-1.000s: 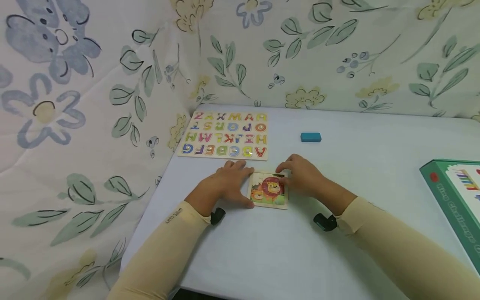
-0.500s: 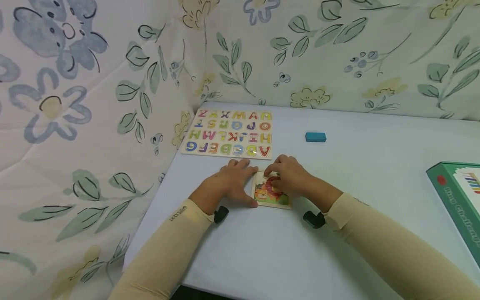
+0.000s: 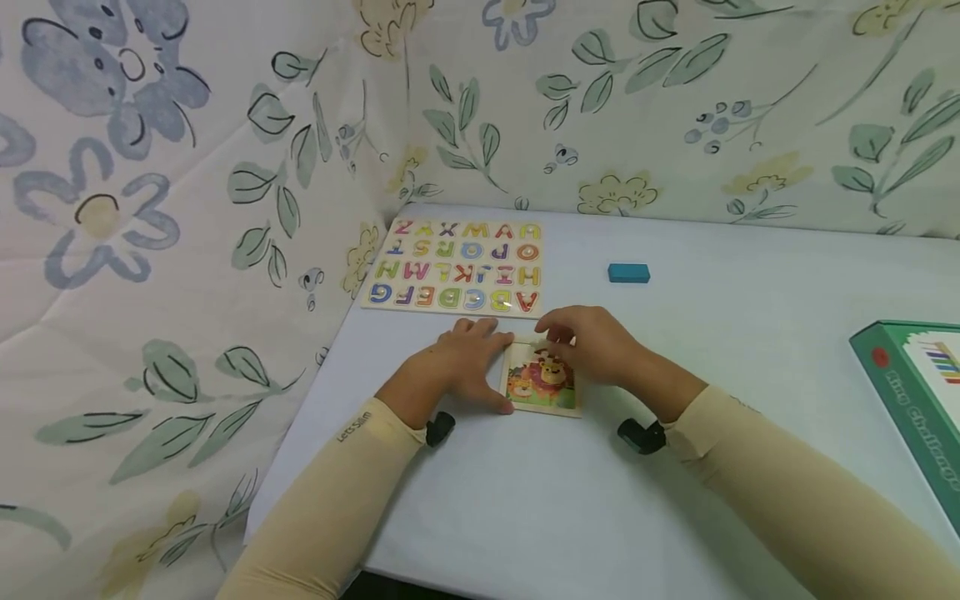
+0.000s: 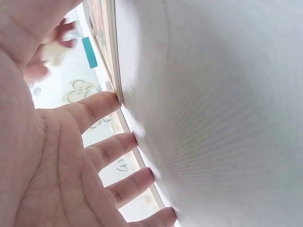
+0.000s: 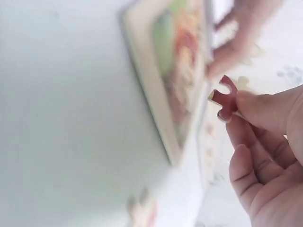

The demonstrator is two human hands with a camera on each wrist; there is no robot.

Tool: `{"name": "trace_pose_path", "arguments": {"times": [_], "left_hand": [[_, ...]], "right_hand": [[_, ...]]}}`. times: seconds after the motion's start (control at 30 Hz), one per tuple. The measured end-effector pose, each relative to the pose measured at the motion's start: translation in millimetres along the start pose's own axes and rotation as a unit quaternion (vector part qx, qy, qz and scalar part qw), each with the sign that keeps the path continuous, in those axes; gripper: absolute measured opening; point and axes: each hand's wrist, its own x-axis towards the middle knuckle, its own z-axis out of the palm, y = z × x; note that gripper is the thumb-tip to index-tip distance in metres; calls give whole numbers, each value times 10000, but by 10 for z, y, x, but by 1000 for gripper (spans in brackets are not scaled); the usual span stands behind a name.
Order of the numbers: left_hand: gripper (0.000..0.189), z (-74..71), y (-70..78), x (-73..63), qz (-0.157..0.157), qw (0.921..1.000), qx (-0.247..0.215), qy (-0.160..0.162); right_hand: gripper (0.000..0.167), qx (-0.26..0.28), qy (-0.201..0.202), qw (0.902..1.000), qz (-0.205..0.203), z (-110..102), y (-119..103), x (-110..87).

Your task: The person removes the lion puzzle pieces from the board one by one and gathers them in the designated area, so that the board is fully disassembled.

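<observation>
Right hand (image 3: 600,346) pinched a red jigsaw piece (image 5: 227,100) near the lion puzzle (image 3: 542,390) on the table (image 3: 525,500); left hand (image 3: 468,367), straight-fingered, touched the puzzle's left edge. I judged fitting or removal, unclear which; next move needed steadiness.

Left hand (image 4: 57,151) spread; forefinger (image 4: 97,106) apparently touching corner of wooden frame (image 4: 112,47); teal block (image 4: 89,53) beyond

2 beige sleeves (image 3: 322,508), dark "Let's Slim" lettering (image 3: 354,427), black wrist cameras (image 3: 440,429)
</observation>
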Motion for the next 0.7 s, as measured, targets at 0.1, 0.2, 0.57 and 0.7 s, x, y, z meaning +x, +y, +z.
{"name": "trace_pose_path", "arguments": {"times": [0.1, 0.2, 0.57, 0.7], "left_hand": [[109, 2, -3, -2, 7, 10000, -21, -14], [109, 0, -8, -8, 18, 10000, 2, -21], [110, -24, 23, -6, 47, 10000, -2, -39], [109, -17, 31, -6, 67, 10000, 1, -29]], "right_hand": [[21, 92, 146, 9998, 65, -154, 111, -94], [18, 121, 188, 9994, 277, -325, 295, -224], [20, 417, -491, 9912, 1156, -586, 1052, -617], [20, 341, -353, 9915, 1203, -516, 1122, -613]]}}
